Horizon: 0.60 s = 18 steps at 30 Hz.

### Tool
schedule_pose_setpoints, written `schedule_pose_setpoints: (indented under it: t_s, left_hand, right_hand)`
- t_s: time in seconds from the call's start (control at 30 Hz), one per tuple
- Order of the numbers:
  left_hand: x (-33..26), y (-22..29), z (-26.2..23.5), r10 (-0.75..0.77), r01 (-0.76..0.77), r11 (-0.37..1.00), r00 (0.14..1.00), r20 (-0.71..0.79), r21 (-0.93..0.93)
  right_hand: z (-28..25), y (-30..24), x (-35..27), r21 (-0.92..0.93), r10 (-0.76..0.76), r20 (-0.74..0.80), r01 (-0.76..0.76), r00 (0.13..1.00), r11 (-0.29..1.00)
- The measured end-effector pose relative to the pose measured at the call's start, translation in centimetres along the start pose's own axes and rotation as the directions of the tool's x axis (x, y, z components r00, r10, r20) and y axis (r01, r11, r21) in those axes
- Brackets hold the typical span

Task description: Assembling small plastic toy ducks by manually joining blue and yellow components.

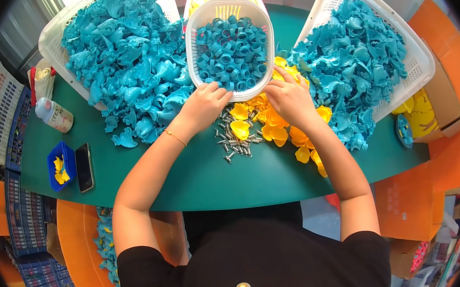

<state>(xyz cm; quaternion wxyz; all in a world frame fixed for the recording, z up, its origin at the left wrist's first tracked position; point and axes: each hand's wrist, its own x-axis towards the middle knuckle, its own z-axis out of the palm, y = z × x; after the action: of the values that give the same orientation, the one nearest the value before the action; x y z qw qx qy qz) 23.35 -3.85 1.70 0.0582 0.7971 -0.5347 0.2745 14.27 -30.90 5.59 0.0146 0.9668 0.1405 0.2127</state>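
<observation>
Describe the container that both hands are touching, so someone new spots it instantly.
On the green table, look between the left big basket and the right big basket, both heaped with blue petal-like pieces. There, the left hand and right hand touch the near end of a smaller white basket. Unlike its neighbours, it holds a pile of short blue rings.

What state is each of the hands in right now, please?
Left hand: closed on the near left corner of the white basket.
Right hand: partly bent at its near right corner; whether it grips cannot be told.
</observation>
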Motion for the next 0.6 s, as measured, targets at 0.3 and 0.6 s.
schedule_pose_setpoints:
  t_s: [0.3, 0.6]
  left_hand:
    - [0.7, -1.9, -1.1, -0.003, 0.003, 1.0, 0.998, -0.068, -0.007]
    - [2.5, -1.1, -1.2, -0.036, 0.029, 0.998, 0.989, -0.147, -0.049]
  right_hand:
    - [-0.1, -0.8, 0.2, -0.058, -0.017, 0.099, 0.023, 0.995, 0.998]
    - [1.2, -2.0, 3.1, -0.076, 0.018, 0.225, -0.001, 0.974, 0.997]
